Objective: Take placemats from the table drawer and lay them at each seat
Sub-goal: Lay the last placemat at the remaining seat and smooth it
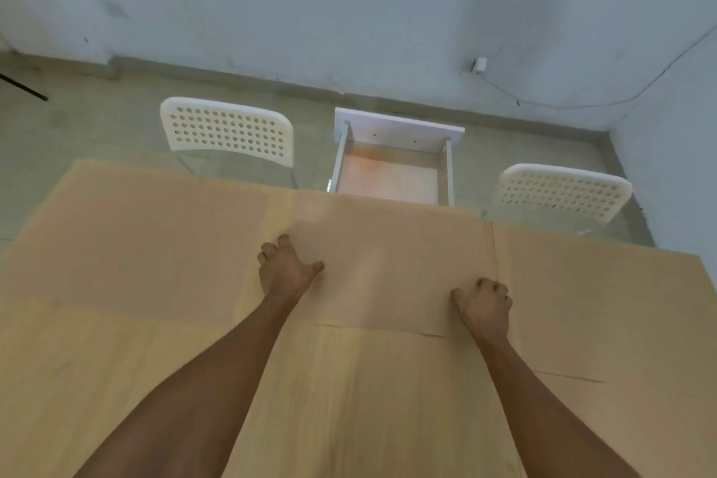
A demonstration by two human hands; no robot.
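Observation:
Three tan placemats lie side by side along the far half of the wooden table (349, 400): a left placemat (155, 237), a middle placemat (388, 268) and a right placemat (582, 303). My left hand (285, 268) grips the middle placemat's left edge with curled fingers, thumb spread on top. My right hand (487, 305) holds its right edge, fingers curled under. Beyond the far table edge the white drawer (392, 171) stands pulled out, and its wooden bottom shows nothing inside.
Two white perforated chairs stand at the far side, a left chair (227, 132) and a right chair (562, 192), either side of the drawer. Behind them are the grey floor and a pale wall with a cable and small box (480, 64).

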